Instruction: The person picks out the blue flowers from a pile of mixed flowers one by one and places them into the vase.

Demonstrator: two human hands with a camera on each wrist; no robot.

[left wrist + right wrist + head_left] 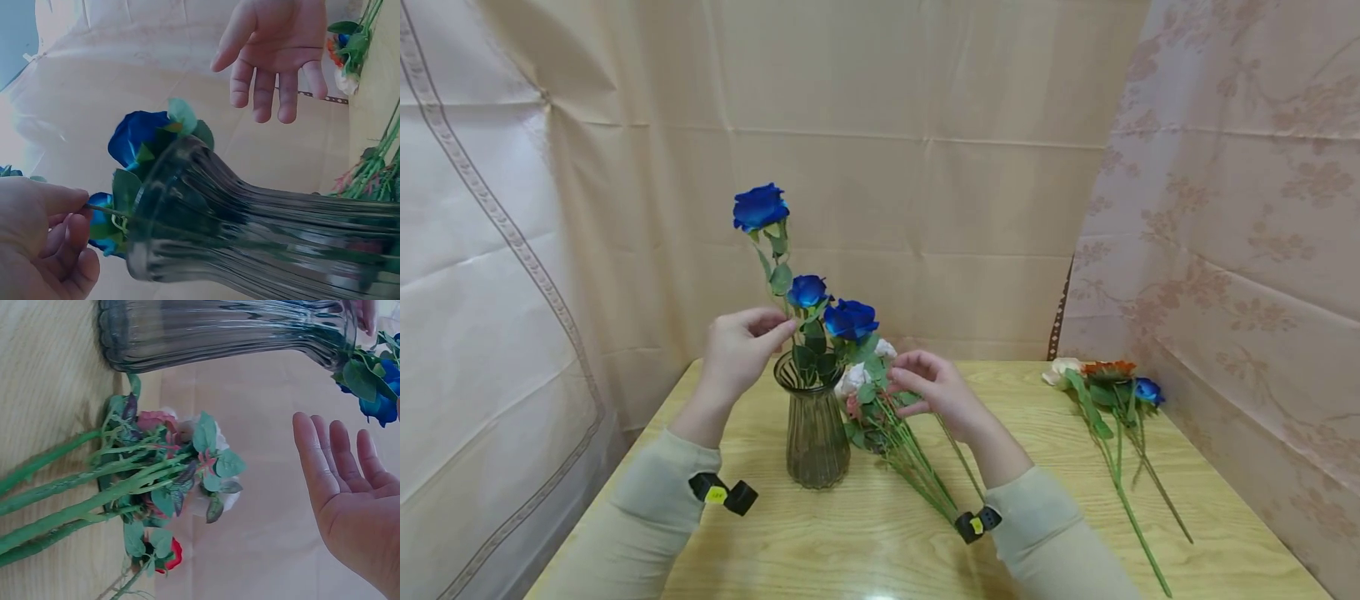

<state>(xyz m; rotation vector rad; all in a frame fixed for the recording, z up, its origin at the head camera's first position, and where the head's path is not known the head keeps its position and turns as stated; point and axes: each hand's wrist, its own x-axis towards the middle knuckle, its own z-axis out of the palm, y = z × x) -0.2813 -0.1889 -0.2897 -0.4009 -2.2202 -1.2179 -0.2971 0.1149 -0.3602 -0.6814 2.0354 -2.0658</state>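
My left hand (735, 352) pinches the thin stem of a tall blue rose (760, 207) between thumb and fingers, just above the vase mouth. That stem runs down into a ribbed, smoky glass vase (817, 442), as the left wrist view shows. Two more blue roses lean at the vase's rim: a smaller one (807, 291) and a wider one (851, 320) at its right. My right hand (943, 393) is held to the right of the vase with fingers extended and nothing in its palm. In the right wrist view its fingers (340, 453) are below the blue blooms.
Right of the vase lies a bunch of white and pink flowers, its green stems (925, 467) pointing toward me. At the table's right side lie a white flower (1063, 371), an orange one (1108, 369) and a blue rose (1148, 391). Cloth curtains (910, 167) hang behind.
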